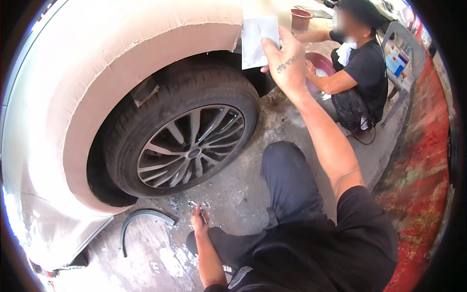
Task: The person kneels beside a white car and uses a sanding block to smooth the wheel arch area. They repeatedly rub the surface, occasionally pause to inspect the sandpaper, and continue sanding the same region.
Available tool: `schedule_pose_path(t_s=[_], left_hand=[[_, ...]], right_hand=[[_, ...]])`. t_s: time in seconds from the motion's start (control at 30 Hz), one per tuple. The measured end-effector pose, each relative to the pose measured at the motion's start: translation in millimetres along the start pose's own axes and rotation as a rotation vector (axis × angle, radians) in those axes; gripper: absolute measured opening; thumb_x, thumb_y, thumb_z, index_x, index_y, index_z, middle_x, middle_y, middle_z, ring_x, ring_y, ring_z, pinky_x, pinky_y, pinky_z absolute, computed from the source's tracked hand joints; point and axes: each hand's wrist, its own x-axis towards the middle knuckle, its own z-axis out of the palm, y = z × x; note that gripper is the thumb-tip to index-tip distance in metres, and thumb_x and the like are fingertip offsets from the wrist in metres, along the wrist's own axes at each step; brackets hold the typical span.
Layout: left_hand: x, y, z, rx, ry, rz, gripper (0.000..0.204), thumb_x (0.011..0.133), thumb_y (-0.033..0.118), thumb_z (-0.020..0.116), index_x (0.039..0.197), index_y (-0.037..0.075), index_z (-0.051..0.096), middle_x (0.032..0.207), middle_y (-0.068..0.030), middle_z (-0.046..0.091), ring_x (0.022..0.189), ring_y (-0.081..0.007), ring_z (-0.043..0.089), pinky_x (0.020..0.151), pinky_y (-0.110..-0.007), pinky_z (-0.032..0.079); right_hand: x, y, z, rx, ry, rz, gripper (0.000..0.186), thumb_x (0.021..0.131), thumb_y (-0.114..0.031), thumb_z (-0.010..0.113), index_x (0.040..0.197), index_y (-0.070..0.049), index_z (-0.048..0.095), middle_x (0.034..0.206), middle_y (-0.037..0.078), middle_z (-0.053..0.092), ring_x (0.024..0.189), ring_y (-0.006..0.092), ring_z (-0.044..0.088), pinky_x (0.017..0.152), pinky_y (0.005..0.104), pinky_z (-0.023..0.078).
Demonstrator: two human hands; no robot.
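My right hand grips a flat, pale grey rectangular pad and holds it up at the upper right of the car's wheel arch, over pale body panel. The arch is coated in matte beige with a ragged ridge along it. Below it is the dark tyre with a spoked alloy wheel. My left hand is low over the concrete floor, closed on a small, thin object that I cannot make out.
A co-worker crouches at right by a maroon basin, near a grey plastic chair. A curved grey strip lies on the floor at left. A maroon bucket stands behind. Red-stained flooring runs along the right.
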Motion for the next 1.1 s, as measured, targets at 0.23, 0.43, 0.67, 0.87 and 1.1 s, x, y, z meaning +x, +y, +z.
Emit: schedule_pose_path(t_s=[0.23,0.43,0.67,0.87,1.1], left_hand=[[0,2,0,-0.095,0.015,-0.010,0.016,0.100,0.028,0.060,0.105,0.013,0.066,0.066,0.0002,0.056,0.046,-0.0094,0.048,0.037,-0.023,0.035],[6,-2,0,-0.034,0.087,0.003,0.019,0.100,0.032,0.058,0.108,0.014,0.060,0.069,0.0008,0.054,0.052,-0.0097,0.049,0.040,-0.023,0.036],[12,-6,-3,-0.064,0.094,0.058,0.014,0.100,0.028,0.059,0.093,0.016,0.057,0.068,0.0003,0.056,0.050,-0.0120,0.052,0.038,-0.027,0.038],[18,-8,-11,-0.070,0.107,0.070,0.014,0.099,0.028,0.059,0.091,0.017,0.058,0.067,0.0010,0.056,0.050,-0.0122,0.052,0.039,-0.027,0.038],[12,-10,-1,-0.069,0.109,0.101,0.020,0.098,0.032,0.062,0.087,0.015,0.060,0.066,0.0010,0.056,0.049,-0.0116,0.050,0.040,-0.026,0.037]], right_hand=[[-26,-2,12,0.101,0.044,0.057,0.031,0.092,-0.008,0.059,0.117,0.011,0.060,0.072,0.019,0.071,0.052,0.0243,0.070,0.047,0.0348,0.056],[-62,5,14,0.108,0.004,0.098,0.030,0.092,-0.009,0.059,0.115,0.010,0.060,0.075,0.019,0.071,0.054,0.0220,0.069,0.047,0.0313,0.054],[-57,19,-16,0.782,-0.117,0.402,0.037,0.095,-0.014,0.064,0.126,0.004,0.054,0.100,0.012,0.070,0.072,0.0169,0.071,0.050,0.0283,0.056],[-10,27,8,0.911,-0.115,0.430,0.032,0.098,-0.014,0.063,0.124,0.002,0.053,0.108,0.012,0.069,0.083,0.0206,0.071,0.061,0.0346,0.061],[-5,-10,47,0.966,-0.192,0.473,0.031,0.097,-0.012,0.063,0.122,0.005,0.055,0.104,0.014,0.069,0.087,0.0212,0.070,0.058,0.0348,0.062]])
